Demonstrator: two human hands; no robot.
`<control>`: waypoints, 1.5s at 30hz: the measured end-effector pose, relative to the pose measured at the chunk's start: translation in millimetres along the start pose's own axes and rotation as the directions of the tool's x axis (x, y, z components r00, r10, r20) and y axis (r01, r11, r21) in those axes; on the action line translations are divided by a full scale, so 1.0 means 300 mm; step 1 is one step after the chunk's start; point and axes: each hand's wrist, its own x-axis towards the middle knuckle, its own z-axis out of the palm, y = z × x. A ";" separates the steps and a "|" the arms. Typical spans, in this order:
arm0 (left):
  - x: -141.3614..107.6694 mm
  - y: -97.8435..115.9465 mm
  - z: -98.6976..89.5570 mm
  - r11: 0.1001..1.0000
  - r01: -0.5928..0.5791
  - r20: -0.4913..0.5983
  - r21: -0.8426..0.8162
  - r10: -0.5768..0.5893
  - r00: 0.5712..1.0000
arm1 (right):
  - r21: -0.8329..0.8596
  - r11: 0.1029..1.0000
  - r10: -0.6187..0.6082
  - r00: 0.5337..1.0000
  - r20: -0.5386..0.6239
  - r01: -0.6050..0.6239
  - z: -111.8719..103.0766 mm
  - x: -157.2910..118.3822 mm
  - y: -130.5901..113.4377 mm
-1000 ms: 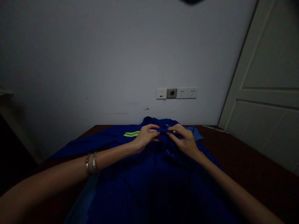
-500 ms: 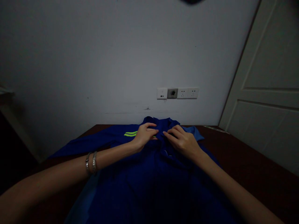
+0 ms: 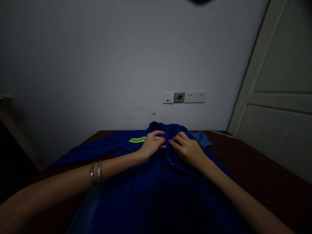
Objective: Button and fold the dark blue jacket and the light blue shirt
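A dark blue garment [image 3: 146, 188] with a yellow-green and grey stripe [image 3: 137, 139] on its left part lies spread on a dark red-brown table. Its collar end is at the far edge, by the wall. Both hands are at the front of the garment, just below the collar. My left hand [image 3: 154, 143], with two silver bracelets on the wrist, has its fingertips closed on the blue cloth. Close beside it on the right, my right hand [image 3: 186, 148] pinches the cloth with bent fingers. Shadow hides the exact fold between the fingertips.
Light blue cloth [image 3: 201, 139] lies beyond my right hand, and more shows at the lower left. The table [image 3: 248, 162] reaches a pale wall with sockets [image 3: 184, 97]. A panelled door [image 3: 280, 97] stands at the right; a dark piece of furniture is at the left edge.
Both hands have shifted slightly along the garment front, and the cloth between them is bunched differently. More of the stripe's right end shows beside my left hand.
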 end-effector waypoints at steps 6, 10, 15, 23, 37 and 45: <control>0.009 -0.009 -0.012 0.999 -0.035 0.137 -0.005 0.036 0.990 | 0.142 0.982 0.120 0.993 0.015 -0.121 0.009 -0.010 0.034; 0.018 -0.010 -0.027 0.984 -0.138 0.215 0.112 0.111 0.970 | 0.387 0.901 0.212 0.977 0.008 -0.198 0.031 -0.017 0.064; 0.033 -0.015 -0.045 0.901 -0.336 0.288 0.274 0.256 0.923 | 0.613 0.741 0.310 0.949 0.051 -0.275 0.045 -0.008 0.069; 0.044 0.003 -0.059 0.738 -0.489 0.342 0.465 0.359 0.868 | 0.797 0.519 0.338 0.931 0.141 -0.309 0.065 -0.010 0.078; 0.071 0.012 -0.026 0.989 0.025 0.328 0.147 -0.073 0.942 | 0.869 0.389 0.326 0.928 0.182 -0.307 0.073 -0.015 0.091; 0.071 0.021 -0.025 0.991 0.105 0.382 0.088 -0.131 0.915 | 0.885 0.336 0.337 0.919 0.207 -0.322 0.092 -0.020 0.096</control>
